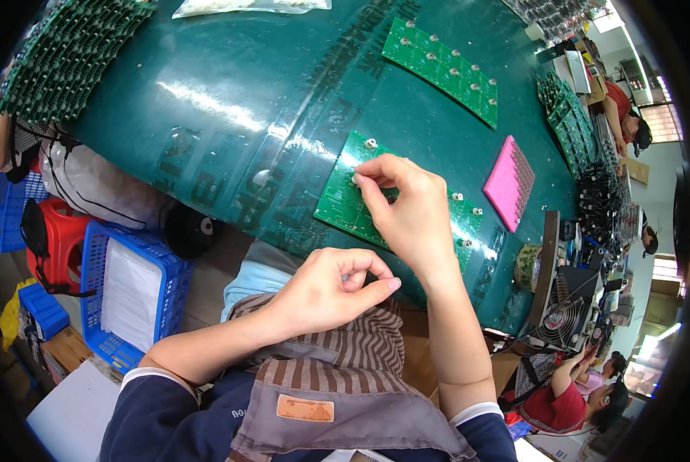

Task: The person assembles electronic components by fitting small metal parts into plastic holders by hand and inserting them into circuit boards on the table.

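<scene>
A green circuit board (340,202) lies on the table in front of me, with small round silver components (371,143) standing on it. Over it is my right hand (406,208), thumb and forefinger pinched at the board's left part on what looks like one of these components, mostly covered by the fingertips. My left hand (333,285) hovers just off the table's near edge, above my striped apron (337,373). Its fingers are curled and the thumb meets the forefinger; whatever they may hold is too small to make out.
Farther back lies a second green board (441,69) with similar components. A pink foam block (508,185) holding rows of small parts sits at the right. Stacked boards (71,58) stand far left; a fan (562,316) is at the right edge. A blue crate (133,289) stands lower left.
</scene>
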`<action>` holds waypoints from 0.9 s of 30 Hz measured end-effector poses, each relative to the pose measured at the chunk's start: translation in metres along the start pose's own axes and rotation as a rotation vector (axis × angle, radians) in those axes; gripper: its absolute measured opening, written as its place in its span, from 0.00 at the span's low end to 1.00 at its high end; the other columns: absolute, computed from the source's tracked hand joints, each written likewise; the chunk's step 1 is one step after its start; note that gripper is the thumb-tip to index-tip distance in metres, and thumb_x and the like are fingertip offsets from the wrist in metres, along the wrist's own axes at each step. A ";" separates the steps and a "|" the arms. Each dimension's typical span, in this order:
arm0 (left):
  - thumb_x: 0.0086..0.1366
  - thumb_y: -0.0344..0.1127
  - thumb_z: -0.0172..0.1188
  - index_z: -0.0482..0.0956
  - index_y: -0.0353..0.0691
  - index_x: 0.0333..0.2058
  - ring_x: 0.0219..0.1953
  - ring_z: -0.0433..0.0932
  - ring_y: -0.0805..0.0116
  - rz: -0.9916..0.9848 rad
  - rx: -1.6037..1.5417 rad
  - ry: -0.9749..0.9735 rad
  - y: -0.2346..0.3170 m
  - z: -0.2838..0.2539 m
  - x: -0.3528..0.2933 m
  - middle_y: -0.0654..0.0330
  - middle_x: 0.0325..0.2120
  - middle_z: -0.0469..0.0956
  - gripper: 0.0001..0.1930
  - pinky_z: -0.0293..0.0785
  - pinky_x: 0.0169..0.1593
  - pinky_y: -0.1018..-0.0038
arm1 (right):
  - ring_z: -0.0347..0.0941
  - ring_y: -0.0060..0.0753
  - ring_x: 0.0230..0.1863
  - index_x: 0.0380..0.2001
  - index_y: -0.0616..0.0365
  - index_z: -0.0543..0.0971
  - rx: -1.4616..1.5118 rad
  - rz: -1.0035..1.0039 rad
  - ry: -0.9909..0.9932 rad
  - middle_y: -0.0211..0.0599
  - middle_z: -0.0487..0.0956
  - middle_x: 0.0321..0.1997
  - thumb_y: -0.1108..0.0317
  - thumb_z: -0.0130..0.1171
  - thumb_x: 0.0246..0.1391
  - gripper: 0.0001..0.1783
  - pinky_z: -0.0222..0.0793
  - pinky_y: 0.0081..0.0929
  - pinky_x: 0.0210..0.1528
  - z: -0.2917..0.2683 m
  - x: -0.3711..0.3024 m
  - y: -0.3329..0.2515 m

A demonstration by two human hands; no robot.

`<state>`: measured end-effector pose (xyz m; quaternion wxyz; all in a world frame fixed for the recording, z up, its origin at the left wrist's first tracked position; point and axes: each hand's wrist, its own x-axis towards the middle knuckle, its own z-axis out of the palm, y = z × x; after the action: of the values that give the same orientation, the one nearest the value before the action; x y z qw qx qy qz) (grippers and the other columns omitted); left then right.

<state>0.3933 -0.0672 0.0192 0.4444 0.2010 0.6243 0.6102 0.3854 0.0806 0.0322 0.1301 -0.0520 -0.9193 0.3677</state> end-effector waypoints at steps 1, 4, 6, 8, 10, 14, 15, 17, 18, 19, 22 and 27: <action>0.55 0.37 0.61 0.77 0.35 0.27 0.14 0.52 0.86 0.000 -0.001 0.001 0.000 0.000 0.000 0.73 0.07 0.55 0.10 0.48 0.17 0.80 | 0.77 0.31 0.28 0.27 0.63 0.78 0.000 -0.001 -0.001 0.40 0.79 0.26 0.76 0.59 0.44 0.04 0.72 0.24 0.30 0.001 0.000 0.000; 0.57 0.36 0.60 0.78 0.38 0.28 0.15 0.51 0.88 -0.025 0.012 -0.022 0.000 -0.001 -0.001 0.77 0.10 0.53 0.07 0.47 0.20 0.84 | 0.77 0.31 0.28 0.27 0.63 0.78 -0.016 -0.005 0.004 0.40 0.78 0.25 0.76 0.59 0.44 0.04 0.71 0.23 0.29 0.001 -0.001 0.001; 0.57 0.36 0.61 0.78 0.38 0.28 0.15 0.51 0.88 -0.019 0.028 -0.017 -0.001 -0.001 -0.001 0.77 0.09 0.53 0.08 0.47 0.19 0.83 | 0.77 0.30 0.27 0.26 0.63 0.78 -0.039 -0.032 -0.005 0.39 0.78 0.25 0.76 0.60 0.43 0.04 0.71 0.23 0.29 0.001 -0.002 0.000; 0.57 0.36 0.61 0.78 0.38 0.28 0.14 0.51 0.88 -0.014 0.054 -0.012 0.000 -0.001 -0.002 0.76 0.09 0.53 0.07 0.47 0.19 0.83 | 0.75 0.35 0.27 0.25 0.62 0.76 -0.014 -0.037 0.034 0.40 0.77 0.24 0.77 0.59 0.43 0.03 0.69 0.27 0.29 0.006 -0.006 0.000; 0.56 0.36 0.61 0.78 0.38 0.28 0.14 0.51 0.87 -0.010 0.081 -0.007 0.002 -0.001 -0.003 0.75 0.08 0.53 0.07 0.47 0.19 0.82 | 0.73 0.40 0.27 0.23 0.62 0.74 0.011 -0.041 0.072 0.40 0.76 0.23 0.78 0.58 0.42 0.03 0.68 0.31 0.30 0.011 -0.010 0.002; 0.55 0.36 0.62 0.78 0.38 0.27 0.13 0.51 0.86 0.081 0.185 0.003 0.004 -0.003 -0.003 0.72 0.07 0.54 0.07 0.47 0.18 0.81 | 0.72 0.39 0.28 0.24 0.61 0.74 0.006 -0.042 0.153 0.39 0.76 0.25 0.78 0.59 0.41 0.05 0.67 0.30 0.29 0.018 -0.015 0.002; 0.55 0.36 0.62 0.79 0.38 0.27 0.13 0.50 0.86 0.099 0.226 0.000 0.004 -0.004 -0.003 0.71 0.06 0.54 0.07 0.46 0.18 0.80 | 0.72 0.39 0.29 0.24 0.60 0.74 -0.004 -0.043 0.159 0.38 0.75 0.26 0.79 0.59 0.41 0.05 0.67 0.30 0.30 0.019 -0.015 0.002; 0.54 0.35 0.62 0.79 0.39 0.28 0.12 0.52 0.83 0.115 0.265 -0.021 0.005 -0.004 -0.002 0.69 0.06 0.56 0.07 0.48 0.17 0.79 | 0.72 0.39 0.31 0.24 0.61 0.74 -0.005 -0.085 0.164 0.39 0.76 0.27 0.79 0.59 0.40 0.05 0.67 0.31 0.31 0.018 -0.016 0.006; 0.53 0.35 0.63 0.79 0.39 0.28 0.11 0.54 0.81 0.133 0.304 -0.043 0.007 -0.004 0.000 0.67 0.06 0.58 0.07 0.49 0.17 0.78 | 0.71 0.40 0.32 0.24 0.61 0.73 -0.007 -0.126 0.169 0.39 0.76 0.28 0.79 0.59 0.40 0.05 0.68 0.31 0.33 0.016 -0.017 0.008; 0.53 0.35 0.63 0.79 0.39 0.28 0.11 0.54 0.81 0.145 0.309 -0.060 0.007 -0.003 0.000 0.67 0.06 0.58 0.07 0.49 0.17 0.78 | 0.71 0.40 0.32 0.24 0.61 0.73 -0.020 -0.123 0.185 0.39 0.76 0.28 0.79 0.59 0.40 0.05 0.68 0.31 0.33 0.015 -0.018 0.010; 0.47 0.35 0.65 0.79 0.43 0.30 0.13 0.68 0.65 0.588 0.639 0.149 -0.003 -0.001 0.008 0.62 0.13 0.70 0.10 0.64 0.19 0.73 | 0.70 0.44 0.37 0.26 0.63 0.74 0.016 -0.219 0.072 0.43 0.75 0.33 0.77 0.60 0.40 0.07 0.68 0.33 0.40 0.003 -0.017 0.012; 0.44 0.41 0.67 0.79 0.47 0.35 0.14 0.68 0.70 0.759 1.091 0.119 0.012 -0.004 0.030 0.66 0.11 0.65 0.17 0.64 0.18 0.74 | 0.72 0.42 0.39 0.26 0.59 0.77 -0.021 -0.188 -0.042 0.39 0.77 0.33 0.71 0.62 0.41 0.07 0.68 0.33 0.43 -0.064 0.003 0.036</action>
<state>0.3704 -0.0436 0.0203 -0.0021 0.5688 0.7529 0.3310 0.4002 0.1499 0.0527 0.1440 0.0407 -0.9264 0.3454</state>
